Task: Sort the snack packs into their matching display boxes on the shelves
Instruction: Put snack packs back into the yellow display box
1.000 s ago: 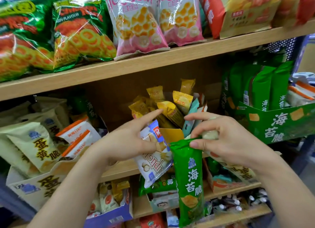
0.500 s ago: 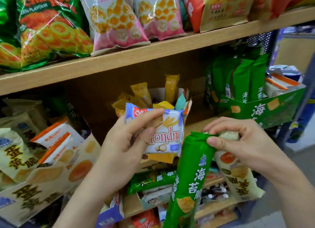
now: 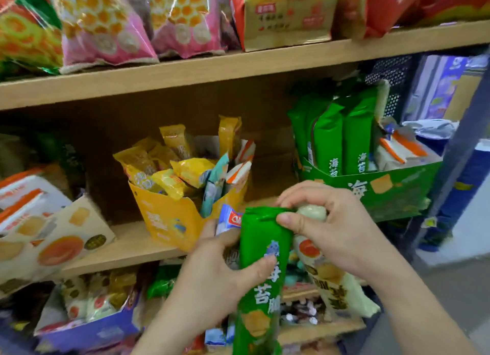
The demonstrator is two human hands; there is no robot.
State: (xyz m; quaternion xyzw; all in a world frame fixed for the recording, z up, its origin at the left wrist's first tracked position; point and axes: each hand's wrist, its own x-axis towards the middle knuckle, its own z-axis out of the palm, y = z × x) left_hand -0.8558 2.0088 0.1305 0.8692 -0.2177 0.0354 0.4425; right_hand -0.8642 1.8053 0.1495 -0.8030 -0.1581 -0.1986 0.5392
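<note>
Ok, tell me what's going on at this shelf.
A person is sorting snack packs. The right hand pinches the top of a green seaweed pack and holds a pale pack beside it. The left hand grips the green pack's middle, a blue-and-white pack tucked behind its fingers. The matching green display box sits on the shelf just beyond, to the right.

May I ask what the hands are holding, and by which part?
The right hand pinches the green pack and pale pack by their top ends; the left hand grips the blue pack below its top, thumb on the green pack's middle.
</note>
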